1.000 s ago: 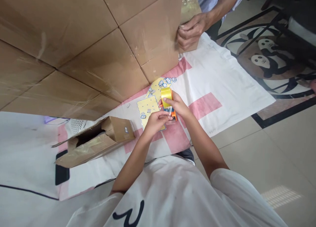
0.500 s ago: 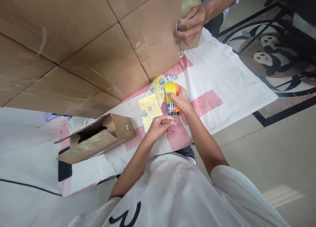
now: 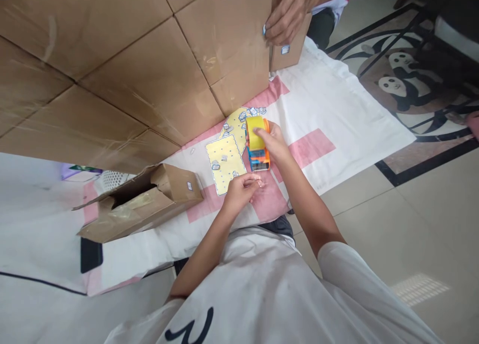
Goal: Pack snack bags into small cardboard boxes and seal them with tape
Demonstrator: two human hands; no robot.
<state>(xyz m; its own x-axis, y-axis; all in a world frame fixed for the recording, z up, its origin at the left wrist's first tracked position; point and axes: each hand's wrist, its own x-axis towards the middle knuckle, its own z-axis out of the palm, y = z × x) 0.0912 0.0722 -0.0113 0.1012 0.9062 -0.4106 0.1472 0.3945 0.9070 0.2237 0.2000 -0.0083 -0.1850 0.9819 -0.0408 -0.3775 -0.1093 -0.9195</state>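
My right hand [image 3: 276, 140] is wrapped round a tape dispenser [image 3: 259, 159] with an orange and blue body and a yellow roll [image 3: 256, 133]. Closer to my body, my left hand [image 3: 241, 190] pinches a short piece of clear tape [image 3: 260, 181] between thumb and fingers. A small gap separates this piece from the dispenser's cutting end. Beneath and beside the hands lie yellow patterned sheets [image 3: 225, 157] with small printed figures, on a pink and white cloth [image 3: 271, 204].
Stacked cardboard boxes [image 3: 149, 75] form a wall at the back left. An opened carton [image 3: 175, 189] lies on the left, near a black phone-like slab [image 3: 91, 255]. Another person's hand [image 3: 286, 17] touches the stack's right edge, above a smaller box [image 3: 288, 55].
The clear strip that stretched from the dispenser to my left fingers now shows only as a short piece in those fingers. The other person's hand has shifted slightly up.
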